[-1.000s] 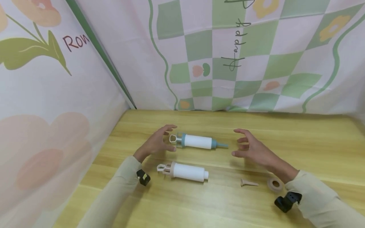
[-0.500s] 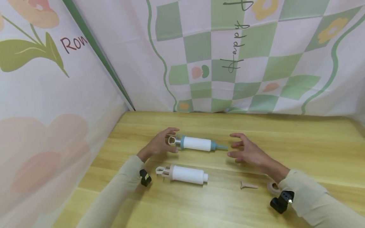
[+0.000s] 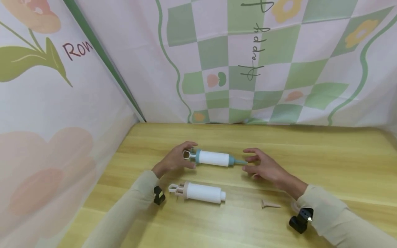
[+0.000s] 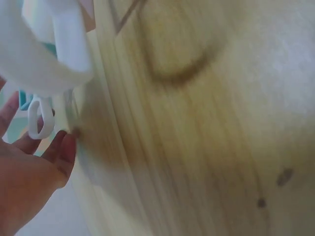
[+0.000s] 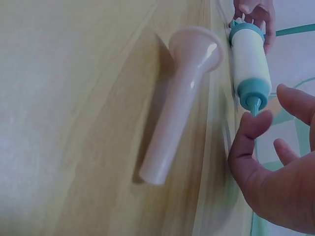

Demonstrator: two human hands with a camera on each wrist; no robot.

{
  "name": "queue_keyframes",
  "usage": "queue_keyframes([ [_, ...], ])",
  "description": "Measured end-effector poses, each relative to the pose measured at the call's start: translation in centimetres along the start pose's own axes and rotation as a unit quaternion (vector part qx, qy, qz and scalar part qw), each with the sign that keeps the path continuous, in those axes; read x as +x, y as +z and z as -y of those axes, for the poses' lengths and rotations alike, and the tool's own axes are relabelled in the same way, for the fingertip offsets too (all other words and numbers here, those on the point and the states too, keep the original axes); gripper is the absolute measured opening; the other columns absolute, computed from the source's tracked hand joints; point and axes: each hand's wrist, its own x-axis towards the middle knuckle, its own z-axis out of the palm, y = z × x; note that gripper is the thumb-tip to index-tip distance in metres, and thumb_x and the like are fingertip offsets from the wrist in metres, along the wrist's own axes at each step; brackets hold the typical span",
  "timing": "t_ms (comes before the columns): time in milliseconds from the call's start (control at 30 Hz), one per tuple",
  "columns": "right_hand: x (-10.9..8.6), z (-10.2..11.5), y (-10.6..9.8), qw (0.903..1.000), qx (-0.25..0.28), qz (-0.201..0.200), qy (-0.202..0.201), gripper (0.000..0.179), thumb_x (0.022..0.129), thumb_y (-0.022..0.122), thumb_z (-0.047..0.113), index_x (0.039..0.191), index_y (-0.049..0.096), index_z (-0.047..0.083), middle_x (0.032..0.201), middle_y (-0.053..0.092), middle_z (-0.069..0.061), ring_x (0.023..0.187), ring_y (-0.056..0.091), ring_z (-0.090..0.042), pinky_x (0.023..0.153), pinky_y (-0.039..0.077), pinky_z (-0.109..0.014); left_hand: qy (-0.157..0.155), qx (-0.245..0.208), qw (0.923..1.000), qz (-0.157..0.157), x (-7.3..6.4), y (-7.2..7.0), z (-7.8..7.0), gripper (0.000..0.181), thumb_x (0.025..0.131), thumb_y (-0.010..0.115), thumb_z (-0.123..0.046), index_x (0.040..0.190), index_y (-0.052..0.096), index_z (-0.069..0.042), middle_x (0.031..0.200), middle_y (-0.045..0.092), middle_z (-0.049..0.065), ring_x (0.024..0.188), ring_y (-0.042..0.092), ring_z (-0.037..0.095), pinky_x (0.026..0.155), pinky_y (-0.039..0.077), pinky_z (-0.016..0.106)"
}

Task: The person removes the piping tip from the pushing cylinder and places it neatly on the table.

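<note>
A syringe with a white barrel and teal ends (image 3: pixel 214 157) lies on the table, its thin nozzle pointing right. My left hand (image 3: pixel 175 159) is around its pull-handle end, thumb and fingers apart on either side. In the left wrist view its white loop handle (image 4: pixel 48 123) sits near the fingertips; contact is unclear. My right hand (image 3: pixel 265 167) is beside the nozzle tip, thumb and fingers spread; the right wrist view shows the thumb (image 5: pixel 257 125) in front of the tip. A second syringe, white with beige parts (image 3: pixel 204 193), lies closer to me.
A beige flared nozzle (image 3: pixel 270 204) lies on the wooden table (image 3: pixel 242 227) below my right hand. A beige ring (image 3: pixel 294 206) is partly hidden by the right wrist and its camera. Printed cloth (image 3: pixel 214 51) hangs behind and on the left.
My right hand has moved left, up to the teal syringe's nozzle tip. My left hand has shifted slightly right around its handle. Both syringes stay on the table.
</note>
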Motion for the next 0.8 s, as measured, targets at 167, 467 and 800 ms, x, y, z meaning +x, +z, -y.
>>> queue_keyframes([
  [167,0.5,0.3,0.3,0.9999,-0.01,-0.008,-0.001,0.071,0.097,0.068,0.016,0.154,0.027,0.004,0.142,0.04,-0.03,0.091,0.062,-0.029,0.067,0.053,-0.036,0.01,0.019,0.9998,-0.003,0.5,0.2,0.1,0.08,0.076,0.087,-0.008,0.145,0.047,-0.009,0.132,0.056,0.009,0.118,0.053,0.028,0.101,0.045,0.044],
  [467,1.3,0.5,0.8,0.9996,-0.026,-0.011,-0.004,0.063,0.096,0.068,0.014,0.149,0.037,0.0,0.137,0.047,-0.029,0.084,0.06,-0.028,0.06,0.051,-0.033,0.011,0.011,0.9999,0.002,0.9,0.6,0.4,0.075,0.076,0.086,-0.004,0.142,0.05,-0.009,0.125,0.06,0.006,0.112,0.056,0.024,0.095,0.048,0.038],
  [800,2.0,0.5,1.9,0.9989,-0.041,-0.024,-0.006,0.057,0.095,0.07,0.015,0.143,0.044,-0.001,0.132,0.054,-0.026,0.088,0.062,-0.025,0.07,0.052,-0.036,0.036,-0.013,0.9992,-0.008,1.3,1.2,0.7,0.065,0.076,0.085,0.0,0.134,0.056,-0.003,0.12,0.064,0.01,0.107,0.06,0.025,0.089,0.051,0.036],
])
